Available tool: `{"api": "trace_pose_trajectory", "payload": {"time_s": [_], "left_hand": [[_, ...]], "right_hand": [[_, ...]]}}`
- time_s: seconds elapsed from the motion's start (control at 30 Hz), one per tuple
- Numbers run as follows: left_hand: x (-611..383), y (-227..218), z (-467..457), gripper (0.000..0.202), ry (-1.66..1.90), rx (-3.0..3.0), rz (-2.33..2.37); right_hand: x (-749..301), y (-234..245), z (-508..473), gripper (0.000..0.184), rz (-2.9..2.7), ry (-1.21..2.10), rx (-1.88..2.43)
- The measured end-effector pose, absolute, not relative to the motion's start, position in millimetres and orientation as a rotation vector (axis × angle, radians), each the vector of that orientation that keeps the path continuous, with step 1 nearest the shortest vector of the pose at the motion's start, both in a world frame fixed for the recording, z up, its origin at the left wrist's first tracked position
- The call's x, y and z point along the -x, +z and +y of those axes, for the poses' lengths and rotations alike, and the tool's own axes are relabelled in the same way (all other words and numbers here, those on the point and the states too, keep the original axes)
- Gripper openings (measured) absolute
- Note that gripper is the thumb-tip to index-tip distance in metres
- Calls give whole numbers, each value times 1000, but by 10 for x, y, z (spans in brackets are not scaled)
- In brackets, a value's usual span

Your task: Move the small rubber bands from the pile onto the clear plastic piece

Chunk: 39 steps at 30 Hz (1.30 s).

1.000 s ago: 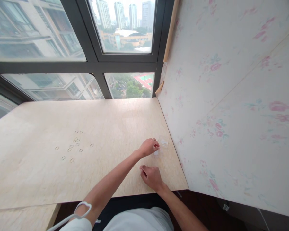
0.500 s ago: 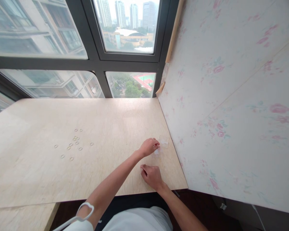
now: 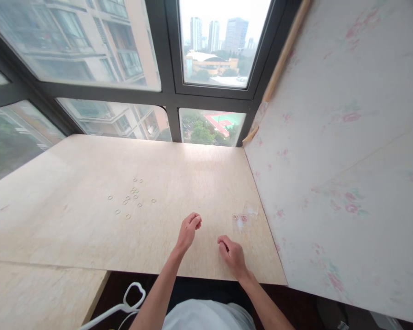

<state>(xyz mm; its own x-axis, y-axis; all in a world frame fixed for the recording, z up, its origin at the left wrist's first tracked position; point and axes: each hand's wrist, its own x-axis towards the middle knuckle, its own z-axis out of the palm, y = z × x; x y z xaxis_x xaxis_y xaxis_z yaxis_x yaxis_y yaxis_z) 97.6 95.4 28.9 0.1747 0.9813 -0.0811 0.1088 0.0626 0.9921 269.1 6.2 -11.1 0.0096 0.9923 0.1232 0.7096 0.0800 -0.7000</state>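
My left hand hovers near the middle of the tabletop, its fingers curled closed with the thumb over them. What it holds, if anything, is hidden. Near the front edge, my right hand rests on the table as a fist, its inside hidden too. Beyond it lies a small clear plastic case, with a pair of pale rings and something reddish at its far side. To the left, several thin rings lie scattered, a few overlapping; neither hand touches them.
The pale tabletop ends at dark-framed windows behind and a floral-papered wall on the right. A clear flap lies near that wall. Below the front edge, at left, is a white looped frame.
My left hand has left the clear case and moved left. The rings inside the case now show. My right hand keeps its place on the table. The view has shifted.
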Motion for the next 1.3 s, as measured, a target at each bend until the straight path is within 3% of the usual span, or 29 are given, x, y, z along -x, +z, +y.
{"api": "trace_pose_trajectory", "payload": {"time_s": [0.3,0.53,0.6,0.7,0.83,1.1,1.3], "left_hand": [[-472,169,450,25,1036,-1144,1261],[113,25,353,28,1117,-1191,1661],[206,-30,328,29,1129,-1230,1696],[271,-114,308,30,1155,-1329,1697],[282,-172,317,32,1224,-1306,1704],[277,-245,332,33,1247,-1249,1749],[283,-313,310,34,1293,-1205,1770]], "right_hand": [[-2059,183,577,27,-1880,854,1433],[-1393,392,1596,31,-2085,794,1393],[-1113,428,1938,33,-2164,764,1399],[-654,459,2423,21,-2297,705,1401],[-116,443,2935,25,-2484,664,1403],[484,295,3447,33,-2750,511,1399],[724,252,3596,29,-2977,428,1391]]}}
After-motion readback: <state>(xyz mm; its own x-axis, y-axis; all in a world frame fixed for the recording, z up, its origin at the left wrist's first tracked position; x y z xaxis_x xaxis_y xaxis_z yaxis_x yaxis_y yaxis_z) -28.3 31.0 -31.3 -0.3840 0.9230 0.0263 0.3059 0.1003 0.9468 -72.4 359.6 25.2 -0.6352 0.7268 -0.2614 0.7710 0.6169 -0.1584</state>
